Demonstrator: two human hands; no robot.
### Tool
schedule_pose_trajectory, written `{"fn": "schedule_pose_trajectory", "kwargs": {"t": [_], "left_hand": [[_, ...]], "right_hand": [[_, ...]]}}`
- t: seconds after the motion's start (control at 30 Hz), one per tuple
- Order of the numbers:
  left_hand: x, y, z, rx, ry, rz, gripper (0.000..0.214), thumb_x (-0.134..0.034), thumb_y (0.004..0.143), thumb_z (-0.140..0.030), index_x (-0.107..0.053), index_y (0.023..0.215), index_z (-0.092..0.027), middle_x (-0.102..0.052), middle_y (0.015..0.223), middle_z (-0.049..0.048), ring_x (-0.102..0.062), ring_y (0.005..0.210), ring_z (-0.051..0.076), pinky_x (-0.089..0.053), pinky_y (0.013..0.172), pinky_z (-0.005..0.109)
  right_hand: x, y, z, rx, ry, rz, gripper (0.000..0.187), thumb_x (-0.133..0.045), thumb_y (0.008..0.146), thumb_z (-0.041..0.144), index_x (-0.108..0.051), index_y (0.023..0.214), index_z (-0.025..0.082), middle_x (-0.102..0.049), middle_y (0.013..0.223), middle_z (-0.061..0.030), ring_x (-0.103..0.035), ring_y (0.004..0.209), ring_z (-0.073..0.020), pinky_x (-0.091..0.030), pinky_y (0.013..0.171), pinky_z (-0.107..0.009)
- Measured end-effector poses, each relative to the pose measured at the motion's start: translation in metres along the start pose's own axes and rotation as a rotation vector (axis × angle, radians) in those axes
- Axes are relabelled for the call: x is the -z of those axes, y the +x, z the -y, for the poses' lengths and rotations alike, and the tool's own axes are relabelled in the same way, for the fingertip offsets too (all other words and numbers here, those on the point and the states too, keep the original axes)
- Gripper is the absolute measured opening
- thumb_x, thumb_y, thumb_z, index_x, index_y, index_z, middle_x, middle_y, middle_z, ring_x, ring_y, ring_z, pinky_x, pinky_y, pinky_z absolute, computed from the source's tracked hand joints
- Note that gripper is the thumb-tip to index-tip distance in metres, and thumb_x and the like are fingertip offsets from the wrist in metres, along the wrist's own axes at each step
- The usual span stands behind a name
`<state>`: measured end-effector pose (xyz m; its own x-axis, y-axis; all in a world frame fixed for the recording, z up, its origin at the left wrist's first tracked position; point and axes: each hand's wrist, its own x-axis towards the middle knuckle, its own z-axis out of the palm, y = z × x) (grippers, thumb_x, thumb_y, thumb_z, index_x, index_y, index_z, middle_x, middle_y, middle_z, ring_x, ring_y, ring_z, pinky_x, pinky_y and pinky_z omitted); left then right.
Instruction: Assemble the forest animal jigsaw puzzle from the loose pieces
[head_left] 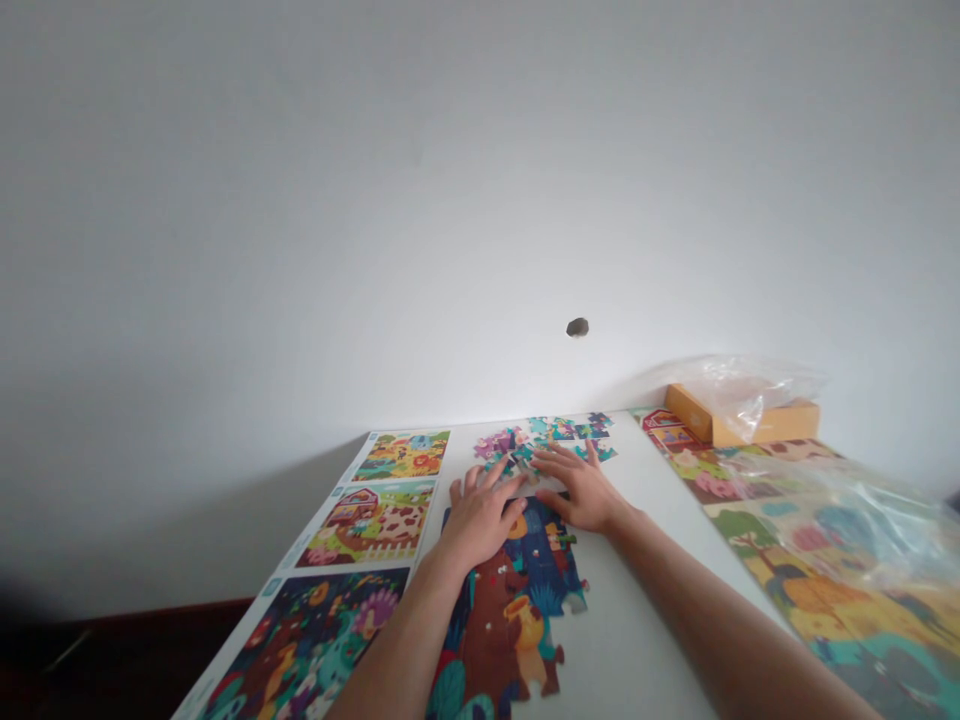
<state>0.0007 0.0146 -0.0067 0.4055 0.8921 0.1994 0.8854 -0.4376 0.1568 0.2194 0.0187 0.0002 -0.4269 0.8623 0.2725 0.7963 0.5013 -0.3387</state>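
A partly joined jigsaw puzzle (495, 610) with a brown bear and a honey pot lies on the white table in front of me. My left hand (480, 520) rests palm down over its upper left edge, fingers spread toward the loose pieces. My right hand (583, 490) is at its upper right, also palm down with fingers apart, the fingertips at the near side of the loose puzzle pieces (559, 430). These pieces are mostly teal, pink and dark blue. Neither hand visibly grips a piece, though the surface under the palms is hidden.
On the left lies a printed picture sheet (431, 510) with farm and animal scenes. At right, colourful puzzle pictures (802, 590) lie partly under clear plastic (877, 530). An orange box (765, 425) with a plastic bag stands by the wall (450, 200), which has a hole.
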Motion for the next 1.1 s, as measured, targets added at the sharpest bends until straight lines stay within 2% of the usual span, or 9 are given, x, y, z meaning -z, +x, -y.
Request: {"fn": "schedule_pose_trajectory", "kwargs": {"t": [0.13,0.23,0.4,0.57,0.87,0.97,1.1], "left_hand": [[-0.001,0.001,0.000,0.016,-0.007,0.004,0.041,-0.042,0.093,-0.048,-0.051,0.133,-0.043,-0.040,0.151,-0.0032,-0.036,0.131,0.034,-0.031,0.104,0.053],[-0.001,0.001,0.000,0.031,-0.011,0.011,0.042,-0.043,0.092,-0.049,-0.052,0.133,-0.042,-0.039,0.152,-0.0027,-0.036,0.132,0.034,-0.031,0.104,0.053],[0.001,0.001,-0.002,0.047,-0.016,0.023,0.042,-0.044,0.092,-0.049,-0.052,0.132,-0.041,-0.038,0.152,-0.0027,-0.036,0.132,0.033,-0.029,0.106,0.052],[0.001,0.000,-0.002,0.044,-0.018,0.024,0.041,-0.043,0.092,-0.048,-0.053,0.132,-0.041,-0.039,0.152,-0.0028,-0.036,0.132,0.032,-0.029,0.106,0.052],[0.000,0.000,-0.002,0.038,-0.015,0.021,0.042,-0.043,0.092,-0.048,-0.053,0.132,-0.040,-0.038,0.152,-0.0013,-0.035,0.133,0.032,-0.029,0.107,0.051],[0.000,0.000,-0.002,0.031,-0.013,0.014,0.041,-0.043,0.093,-0.048,-0.052,0.132,-0.041,-0.039,0.152,-0.0017,-0.036,0.132,0.032,-0.030,0.106,0.052],[0.000,0.000,-0.001,0.019,-0.013,-0.002,0.040,-0.044,0.092,-0.048,-0.053,0.131,-0.041,-0.040,0.151,-0.0021,-0.037,0.132,0.031,-0.031,0.106,0.051]], "right_hand": [[-0.004,0.002,-0.006,-0.149,-0.056,-0.023,0.049,-0.040,0.095,0.050,-0.049,0.138,0.030,-0.052,0.141,-0.0070,-0.030,0.140,-0.0337,0.000,0.109,-0.071],[-0.007,0.002,-0.011,-0.203,-0.085,-0.060,0.042,-0.044,0.094,0.043,-0.056,0.131,0.030,-0.055,0.138,-0.0058,-0.030,0.140,-0.0324,0.002,0.110,-0.070],[-0.007,0.002,-0.011,-0.135,-0.078,-0.065,0.046,-0.048,0.090,0.032,-0.051,0.136,0.033,-0.053,0.140,-0.0037,-0.032,0.138,-0.0314,-0.002,0.111,-0.070],[-0.006,0.001,-0.009,-0.090,-0.067,-0.060,0.031,-0.047,0.091,0.031,-0.065,0.116,0.035,-0.059,0.134,0.0001,-0.038,0.136,-0.0295,-0.005,0.113,-0.066],[-0.008,0.003,-0.012,-0.111,-0.055,-0.092,0.018,-0.056,0.089,0.035,-0.068,0.100,0.029,-0.065,0.124,-0.0028,-0.044,0.131,-0.0272,-0.009,0.114,-0.060],[-0.008,0.003,-0.012,-0.121,-0.051,-0.113,0.020,-0.059,0.087,0.037,-0.067,0.103,0.030,-0.067,0.118,-0.0027,-0.047,0.126,-0.0267,-0.011,0.114,-0.058],[-0.006,0.004,-0.011,-0.132,-0.066,-0.138,0.033,-0.063,0.085,0.040,-0.063,0.116,0.030,-0.067,0.116,-0.0043,-0.050,0.120,-0.0267,-0.016,0.112,-0.054]]}}
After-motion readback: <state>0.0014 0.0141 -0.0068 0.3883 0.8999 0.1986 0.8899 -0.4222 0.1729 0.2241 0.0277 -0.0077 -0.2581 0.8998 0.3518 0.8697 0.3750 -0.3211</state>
